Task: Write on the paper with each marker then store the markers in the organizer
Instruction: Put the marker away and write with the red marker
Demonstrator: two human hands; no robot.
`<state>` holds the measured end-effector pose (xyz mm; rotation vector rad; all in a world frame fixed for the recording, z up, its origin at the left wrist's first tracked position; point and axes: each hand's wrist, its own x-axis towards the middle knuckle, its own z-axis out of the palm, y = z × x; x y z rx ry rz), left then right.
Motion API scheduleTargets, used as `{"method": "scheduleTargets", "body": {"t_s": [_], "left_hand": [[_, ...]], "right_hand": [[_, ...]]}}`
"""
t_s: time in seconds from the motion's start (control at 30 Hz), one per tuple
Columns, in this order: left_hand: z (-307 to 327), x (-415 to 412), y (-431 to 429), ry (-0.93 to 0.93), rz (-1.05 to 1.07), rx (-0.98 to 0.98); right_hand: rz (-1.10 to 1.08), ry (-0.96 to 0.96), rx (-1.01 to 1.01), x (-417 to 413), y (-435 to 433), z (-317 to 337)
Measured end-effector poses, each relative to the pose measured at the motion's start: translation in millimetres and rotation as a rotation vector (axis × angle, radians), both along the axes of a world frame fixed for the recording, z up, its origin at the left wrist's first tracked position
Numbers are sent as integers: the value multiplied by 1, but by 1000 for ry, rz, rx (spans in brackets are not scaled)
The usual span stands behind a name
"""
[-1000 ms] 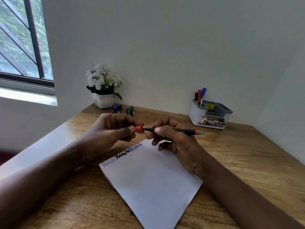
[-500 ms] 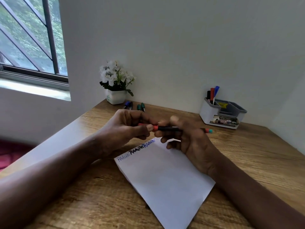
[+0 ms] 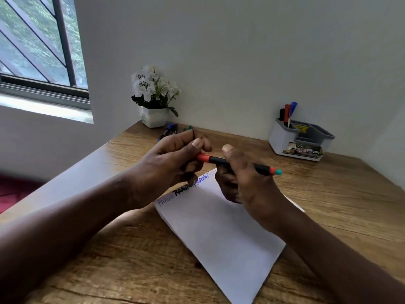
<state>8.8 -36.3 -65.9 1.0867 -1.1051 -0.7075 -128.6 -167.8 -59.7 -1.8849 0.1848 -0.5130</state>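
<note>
A black marker (image 3: pixel 260 168) with an orange cap and an orange-and-teal tail is held level above the white paper (image 3: pixel 221 235). My left hand (image 3: pixel 173 163) pinches the orange cap (image 3: pixel 202 157) at the marker's left end. Around the barrel curl the fingers of my right hand (image 3: pixel 243 181). The cap sits against the barrel. Words in blue and black run along the paper's top edge. The white and grey organizer (image 3: pixel 300 139) stands at the back right with black, red and blue markers upright in it.
A white pot of white flowers (image 3: pixel 153 99) stands in the back left corner of the wooden desk (image 3: pixel 341 207). Several loose markers (image 3: pixel 169 130) lie beside the pot, partly behind my left hand. A window is at the upper left; walls close the back and right.
One second ago a gap with a thin tip showed between cap and barrel; now the cap meets the barrel. Both hands stayed together over the paper's top while the camera shifted.
</note>
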Motion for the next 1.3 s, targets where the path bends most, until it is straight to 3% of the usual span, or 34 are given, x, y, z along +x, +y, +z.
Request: {"method": "scheduleTargets", "body": {"t_s": [0.27, 0.43, 0.5, 0.6, 0.8, 1.03, 1.13, 1.3], "left_hand": [[2, -5, 0, -55, -14, 11], [3, 2, -6, -266, 189, 1], [1, 7, -7, -488, 350, 2], [-6, 23, -5, -826, 599, 134], [-13, 44, -6, -1029, 687, 532], [-14, 42, -9, -1157, 501, 730], [-15, 43, -11, -1179, 474, 746], [-18, 46, -14, -1182, 498, 705]], "right_hand": [[44, 44, 146, 4, -2, 0], [-37, -34, 11, -3, -8, 8], [-71, -119, 63, -3, -17, 8], [-145, -249, 93, -4, -34, 10], [-282, -178, 187, -10, -62, 22], [-668, -347, 27, -13, -117, 27], [-834, -323, -39, -14, -164, 49], [-1087, -240, -349, -18, -240, 84]]}}
